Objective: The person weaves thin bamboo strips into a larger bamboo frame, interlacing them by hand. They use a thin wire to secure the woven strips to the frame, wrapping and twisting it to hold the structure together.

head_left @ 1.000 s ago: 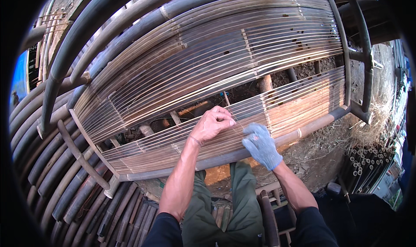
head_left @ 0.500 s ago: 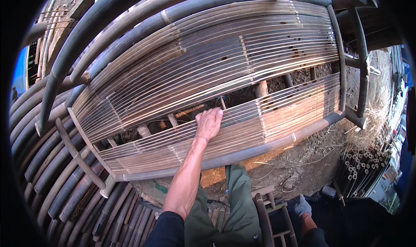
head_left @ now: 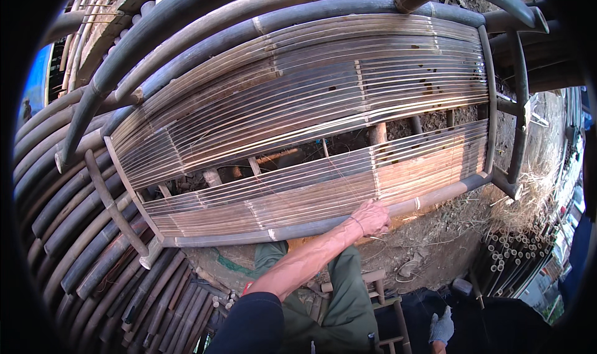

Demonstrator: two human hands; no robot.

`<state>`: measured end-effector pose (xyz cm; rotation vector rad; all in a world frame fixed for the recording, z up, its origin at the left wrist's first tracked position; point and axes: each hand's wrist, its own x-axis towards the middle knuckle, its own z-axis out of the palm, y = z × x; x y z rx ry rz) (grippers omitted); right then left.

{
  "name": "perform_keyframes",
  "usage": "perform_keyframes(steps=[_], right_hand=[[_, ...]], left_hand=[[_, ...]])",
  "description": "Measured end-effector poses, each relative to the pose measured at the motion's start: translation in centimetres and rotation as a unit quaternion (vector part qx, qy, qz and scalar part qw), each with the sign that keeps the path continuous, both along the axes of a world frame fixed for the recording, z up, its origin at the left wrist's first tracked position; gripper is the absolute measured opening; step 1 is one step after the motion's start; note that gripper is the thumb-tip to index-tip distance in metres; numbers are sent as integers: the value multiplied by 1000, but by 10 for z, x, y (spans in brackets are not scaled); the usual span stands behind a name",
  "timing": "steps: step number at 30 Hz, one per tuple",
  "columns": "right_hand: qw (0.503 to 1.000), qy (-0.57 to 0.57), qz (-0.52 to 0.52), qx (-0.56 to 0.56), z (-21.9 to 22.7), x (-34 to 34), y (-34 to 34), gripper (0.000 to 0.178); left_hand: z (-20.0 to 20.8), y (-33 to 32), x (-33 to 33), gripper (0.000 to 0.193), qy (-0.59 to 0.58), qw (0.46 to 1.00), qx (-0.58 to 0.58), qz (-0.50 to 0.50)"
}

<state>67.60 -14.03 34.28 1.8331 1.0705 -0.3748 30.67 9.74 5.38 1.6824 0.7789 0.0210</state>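
Note:
A bamboo bench (head_left: 429, 189) stretches across in front of me, its seat made of thin bamboo slats (head_left: 311, 114) with a long gap through the middle. My bare left hand (head_left: 372, 218) is at the front rail, right of the middle, with its fingers curled. Whether it grips the rail or something small is hidden. A thin band circles that wrist. Lower right, my right hand (head_left: 441, 325) wears a grey glove, apart from the bench and over dark cloth. Its fingers look apart, and nothing shows in it.
Stacked curved bamboo poles (head_left: 81, 236) fill the left side. A bundle of cut bamboo (head_left: 513, 254) lies at right, near dry straw (head_left: 532, 192). A small bamboo frame (head_left: 398, 317) stands beside my legs. The bench's arm (head_left: 517, 105) rises at the right end.
My left hand has moved right and toward me, from the slats by the gap to the front rail. My gloved right hand sits lower in view. The view has shifted slightly.

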Motion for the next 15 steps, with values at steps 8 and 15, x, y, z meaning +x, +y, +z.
perform_keyframes(steps=[8, 15], right_hand=[[681, 73, -612, 397, -98, 74, -29, 20], [873, 398, 12, 282, -277, -172, 251, 36]], left_hand=[[79, -49, 63, 16, -71, 997, 1, 24], [120, -115, 38, 12, -93, 993, 74, 7]])
